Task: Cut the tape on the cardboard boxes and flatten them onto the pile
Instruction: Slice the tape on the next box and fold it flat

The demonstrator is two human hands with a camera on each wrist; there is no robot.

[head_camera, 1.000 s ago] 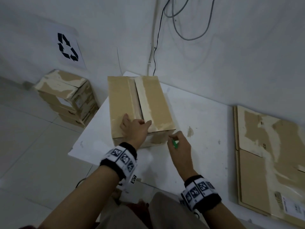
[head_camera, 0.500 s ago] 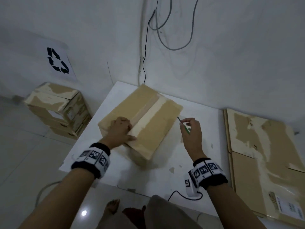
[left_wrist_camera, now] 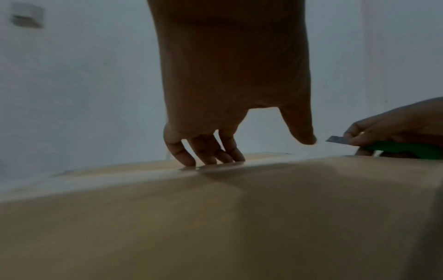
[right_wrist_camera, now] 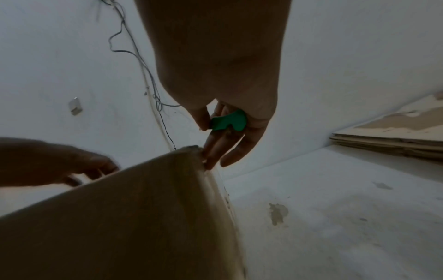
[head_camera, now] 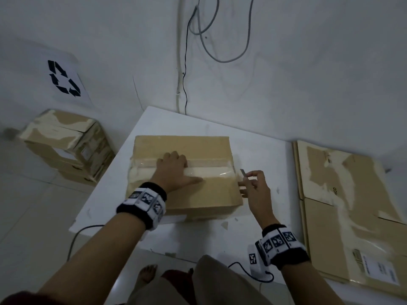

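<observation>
A closed cardboard box [head_camera: 198,194] lies on the white table [head_camera: 264,155], its clear tape seam [head_camera: 211,170] running left to right. My left hand [head_camera: 174,170] presses flat on the top, fingers spread over the seam [left_wrist_camera: 206,166]. At the box's right end, my right hand [head_camera: 253,183] pinches a green-handled cutter [right_wrist_camera: 228,121]. Its short blade [head_camera: 243,172] points at the seam's end, and the lower fingers touch the box's right edge [right_wrist_camera: 203,157]. The blade [left_wrist_camera: 335,139] also shows in the left wrist view.
A pile of flattened boxes [head_camera: 352,205] lies on the table to the right. Stacked taped boxes [head_camera: 63,146] stand on the floor at the left, under a recycling sign [head_camera: 63,78]. Cables [head_camera: 198,29] hang on the wall behind. A bare foot [head_camera: 147,274] is below the table edge.
The box has been turned so its seam runs left to right instead of away from me. My left hand now lies flat over the seam, and my right hand brought the cutter to its right end.
</observation>
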